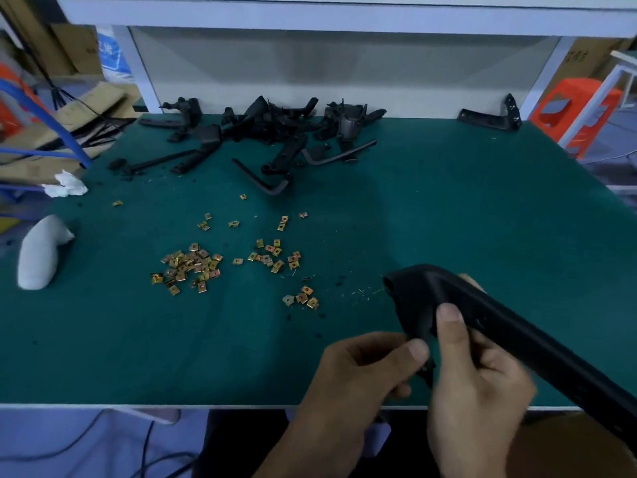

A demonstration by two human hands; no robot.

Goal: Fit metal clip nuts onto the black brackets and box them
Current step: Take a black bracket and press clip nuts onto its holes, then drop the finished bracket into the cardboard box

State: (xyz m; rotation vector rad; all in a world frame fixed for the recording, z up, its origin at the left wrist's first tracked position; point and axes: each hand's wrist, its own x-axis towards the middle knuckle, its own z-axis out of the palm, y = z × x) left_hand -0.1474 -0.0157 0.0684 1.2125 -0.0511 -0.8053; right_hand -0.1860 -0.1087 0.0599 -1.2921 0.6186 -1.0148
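Both hands low at near right edge of green-topped bench (448, 208). Right hand (482, 381) grips long black angled plastic bracket (424, 298), thumb upright across its bend. Left hand (358, 370) pinches bracket's lower tip, fingers curled. Brass-coloured metal clip nuts (191, 265) scattered mid-bench; pile of loose black brackets (275, 132) at back.

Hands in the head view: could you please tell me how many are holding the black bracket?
2. The left hand pinches the lower end of the black bracket; the right hand grips it alongside, thumb on its face. No other hand shows.
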